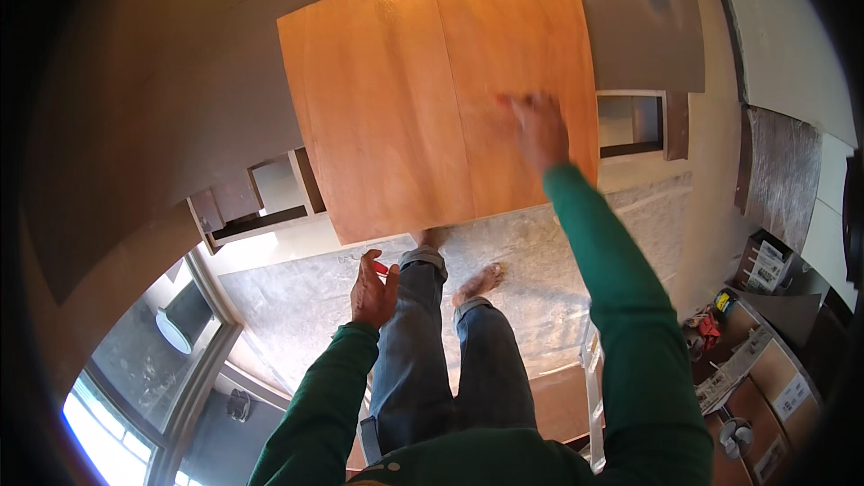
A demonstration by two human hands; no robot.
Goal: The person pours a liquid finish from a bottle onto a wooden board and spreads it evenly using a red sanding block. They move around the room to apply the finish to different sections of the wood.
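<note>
Ahead of feet [479, 284], wood panel [387, 117] is apparently being worked by R hand [541, 129] (blurred; grip can't be told), red item [382, 268] held in half-curled L hand [371, 295]; steady contact prob. needed next.

Board [378, 108]: ahead | right grip [540, 130]: over its right half | left grip [373, 292]: nearer, leftward

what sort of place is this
Probably a room being fitted out, or a woodworking space: there's a large wooden panel, open brown framing beside it and, at right, what looks like a film-wrapped panel.
</note>
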